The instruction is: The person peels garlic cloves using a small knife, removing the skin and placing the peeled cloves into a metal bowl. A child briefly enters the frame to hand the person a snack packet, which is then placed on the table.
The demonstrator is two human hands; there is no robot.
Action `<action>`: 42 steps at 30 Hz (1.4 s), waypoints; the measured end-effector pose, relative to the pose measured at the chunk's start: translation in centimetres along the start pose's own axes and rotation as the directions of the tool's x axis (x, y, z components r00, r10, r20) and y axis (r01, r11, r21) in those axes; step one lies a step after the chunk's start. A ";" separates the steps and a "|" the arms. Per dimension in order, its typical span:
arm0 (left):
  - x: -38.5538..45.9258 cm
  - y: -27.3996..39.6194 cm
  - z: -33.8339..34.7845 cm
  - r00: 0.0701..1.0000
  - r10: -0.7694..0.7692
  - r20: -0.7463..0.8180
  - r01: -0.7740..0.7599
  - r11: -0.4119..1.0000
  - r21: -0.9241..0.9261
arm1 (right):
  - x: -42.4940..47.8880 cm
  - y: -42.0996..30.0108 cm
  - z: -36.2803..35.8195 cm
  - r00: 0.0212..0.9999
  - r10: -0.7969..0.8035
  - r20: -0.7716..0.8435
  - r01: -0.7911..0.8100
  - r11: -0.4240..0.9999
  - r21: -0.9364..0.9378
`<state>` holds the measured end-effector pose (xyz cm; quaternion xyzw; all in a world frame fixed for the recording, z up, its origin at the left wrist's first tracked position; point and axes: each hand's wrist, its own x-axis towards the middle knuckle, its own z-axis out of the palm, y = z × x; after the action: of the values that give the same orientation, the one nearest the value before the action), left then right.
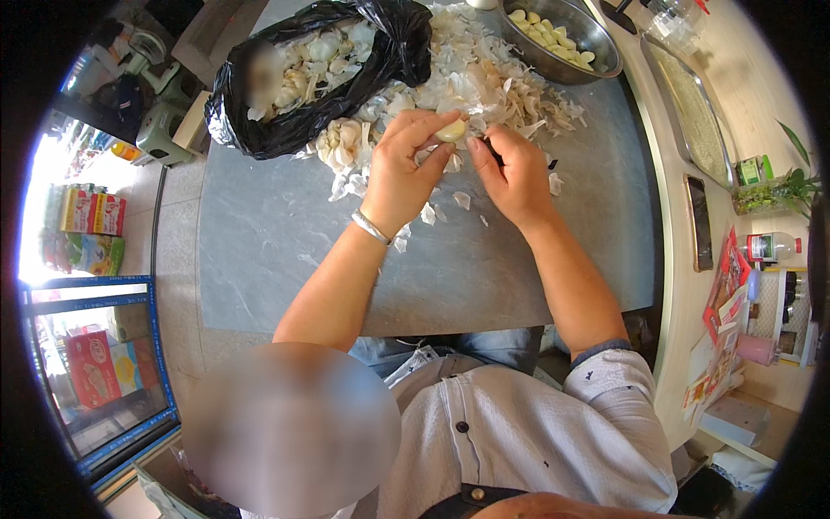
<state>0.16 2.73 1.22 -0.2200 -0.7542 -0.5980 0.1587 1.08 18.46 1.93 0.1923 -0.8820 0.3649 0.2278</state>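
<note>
My left hand [412,165], with a bracelet at the wrist, holds a peeled garlic clove [451,131] between thumb and fingers. Just right of it, my right hand [512,172] is curled with thumb against forefinger, around a small dark object that is mostly hidden. Beyond both hands lies a heap of garlic skins [486,84]. Near my left hand sits a partly broken garlic bulb [342,144]. A black plastic bag [298,133] at the upper left holds bulbs and skins. Peeled cloves [551,39] lie in a steel bowl [583,76] at the upper right.
The grey table [272,259] has scattered skin flakes near my hands. Along its right side runs a pale counter with a metal tray [694,110], a phone [699,222], a plastic bottle [771,247] and red packets [729,279]. A green stool [162,133] stands on the floor at left.
</note>
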 end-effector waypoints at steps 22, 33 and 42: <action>0.5 0.4 -2.3 0.932 -0.018 0.361 -0.002 0.999 0.053 | 0.1 -0.2 -1.1 0.970 -0.079 0.232 0.109 0.987 -0.119; 0.4 -1.6 -1.8 0.838 -0.386 0.385 0.499 0.260 -0.827 | 0.3 0.6 0.0 0.999 0.035 -0.019 -0.032 0.989 0.142; 0.5 -1.7 -1.9 0.825 -0.378 0.420 0.486 0.097 -0.869 | 0.0 3.3 1.1 0.979 0.186 0.088 -0.200 0.960 0.196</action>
<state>-1.17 0.62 0.49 -0.0651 -0.2668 -0.9350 -0.2243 -0.88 19.88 -0.59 0.1400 -0.8619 0.4669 0.1395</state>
